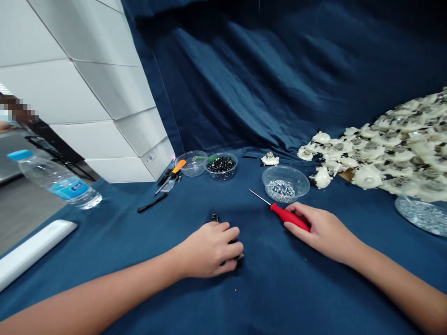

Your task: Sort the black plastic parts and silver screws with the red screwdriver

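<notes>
My left hand (pixel 214 249) is closed, palm down, over a small black part (pixel 215 217) on the blue cloth; most of that part is hidden under the fingers. In my right hand (pixel 321 230) is a red-handled screwdriver (pixel 289 217), its thin metal shaft pointing up and to the left. Just behind the screwdriver stands a clear round bowl (pixel 304 188) with small silvery screws in it. Farther back and to the left, another clear bowl (pixel 221 176) holds many small black parts.
Cream-coloured plastic housings (pixel 370 177) are heaped at the right, and a single housing (pixel 270 159) sits at the back. A screw-filled container (pixel 424 216) is at the right edge. White boxes (pixel 136 135), an orange-handled tool (pixel 179 166) and a water bottle (pixel 63 184) are at left.
</notes>
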Demonstrator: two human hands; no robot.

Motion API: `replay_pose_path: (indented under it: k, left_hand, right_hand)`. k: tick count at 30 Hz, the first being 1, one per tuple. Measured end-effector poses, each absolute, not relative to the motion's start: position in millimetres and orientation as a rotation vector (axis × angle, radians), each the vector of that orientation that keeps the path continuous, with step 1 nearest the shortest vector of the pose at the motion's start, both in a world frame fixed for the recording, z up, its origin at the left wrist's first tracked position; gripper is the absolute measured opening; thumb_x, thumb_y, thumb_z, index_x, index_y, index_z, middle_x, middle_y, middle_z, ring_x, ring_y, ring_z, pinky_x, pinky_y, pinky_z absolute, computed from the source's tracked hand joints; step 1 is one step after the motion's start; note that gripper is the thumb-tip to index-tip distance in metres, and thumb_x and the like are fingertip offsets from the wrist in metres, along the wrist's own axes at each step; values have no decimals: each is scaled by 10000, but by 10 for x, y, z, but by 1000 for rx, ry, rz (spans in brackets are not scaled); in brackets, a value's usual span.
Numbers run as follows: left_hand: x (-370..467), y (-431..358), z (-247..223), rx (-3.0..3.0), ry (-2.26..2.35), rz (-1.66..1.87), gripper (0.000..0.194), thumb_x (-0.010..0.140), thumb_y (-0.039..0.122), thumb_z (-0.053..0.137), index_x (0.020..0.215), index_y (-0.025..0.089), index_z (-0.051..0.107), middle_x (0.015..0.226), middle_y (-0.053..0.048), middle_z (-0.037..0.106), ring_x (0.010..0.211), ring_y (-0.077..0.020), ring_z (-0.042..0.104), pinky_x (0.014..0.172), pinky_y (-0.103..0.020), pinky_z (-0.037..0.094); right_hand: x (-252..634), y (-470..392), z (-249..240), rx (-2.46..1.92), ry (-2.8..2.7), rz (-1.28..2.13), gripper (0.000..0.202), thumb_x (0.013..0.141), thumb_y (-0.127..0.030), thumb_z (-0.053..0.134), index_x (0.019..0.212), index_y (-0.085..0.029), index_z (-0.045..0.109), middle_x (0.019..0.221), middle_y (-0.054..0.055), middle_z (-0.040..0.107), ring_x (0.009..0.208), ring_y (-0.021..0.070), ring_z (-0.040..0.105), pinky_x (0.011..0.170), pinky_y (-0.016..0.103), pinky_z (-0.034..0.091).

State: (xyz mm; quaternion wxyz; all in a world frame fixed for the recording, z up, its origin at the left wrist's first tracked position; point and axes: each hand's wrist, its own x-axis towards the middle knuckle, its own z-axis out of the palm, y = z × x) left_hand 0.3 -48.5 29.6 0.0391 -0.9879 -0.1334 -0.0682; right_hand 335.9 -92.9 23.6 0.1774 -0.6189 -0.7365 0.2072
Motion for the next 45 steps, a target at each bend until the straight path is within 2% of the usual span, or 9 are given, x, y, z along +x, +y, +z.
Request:
replay_pose_path:
  k: [7,16,20,24,31,34,37,40,45]
  left_hand:
    - [25,-143,576,-3326,-667,-538,149,1037,185,504,946,213,619,869,-2,705,733,-139,655,692,-251,460]
    - [362,1422,1177,-3009,-1301,-1626,337,1080,405,514,818,197,551,685,26,571,534,-100,525,572,-242,406]
    - [505,1980,938,-3072,-1499,-1537,300,1048,398,524,838,194,587,702,-1,608,578,-126,545,614,-268,450]
    - [511,2172,709,-3179,-1501,-1329,311,959,449,641,806,182,686,823,-54,723,800,-204,661,824,-349,518]
    - [327,1977,890,-3321,-1378,-1014,331,912,517,734,1007,204,780,1040,-67,786,986,-240,699,945,-392,520]
    - [215,1675,985,-3085,-1150,-1238,304,979,492,677,1039,205,754,1142,-85,751,1026,-234,680,943,-387,527]
    - [70,1292,943,-2723,-954,-1400,276,1041,406,604,870,202,678,942,-58,692,893,-209,635,886,-374,509]
    - [-89,963,757,-2813,-957,-1137,325,1057,379,566,782,213,619,816,-40,660,812,-211,617,831,-377,503]
    - [-289,784,335,-2866,-1363,-808,256,1020,454,610,899,234,559,1122,-87,749,1063,-291,668,960,-466,515]
  right_hand:
    - [3377,-933,242,-1765,-2077,596,147,1023,-429,600,1093,-307,642,906,-18,746,781,227,693,702,352,453]
    - [3387,-933,281,-1754,-2076,616,156,1037,-431,583,1099,-300,640,925,-13,746,800,227,691,711,355,447]
    - [3389,-921,282,-1754,-2072,621,165,1034,-434,588,1110,-299,644,937,-13,749,806,225,692,712,353,446]
    - [3420,-912,249,-1759,-2084,624,172,1031,-434,594,1111,-291,647,906,-15,738,776,217,677,700,353,438]
    - [3423,-910,246,-1761,-2083,616,178,1033,-443,594,1113,-291,640,892,-12,739,748,213,670,682,348,435]
    - [3428,-914,261,-1756,-2086,619,176,1030,-440,600,1114,-294,645,903,-11,746,756,215,675,684,346,436]
    - [3439,-919,264,-1762,-2087,611,177,1031,-443,598,1112,-292,646,904,-11,744,762,217,673,688,350,435]
    - [3440,-921,255,-1764,-2084,612,189,1042,-457,580,1109,-292,643,898,-13,739,763,219,670,691,356,438]
    - [3401,-920,235,-1746,-2084,614,195,1062,-466,551,1107,-303,647,937,-18,754,804,222,697,716,359,460]
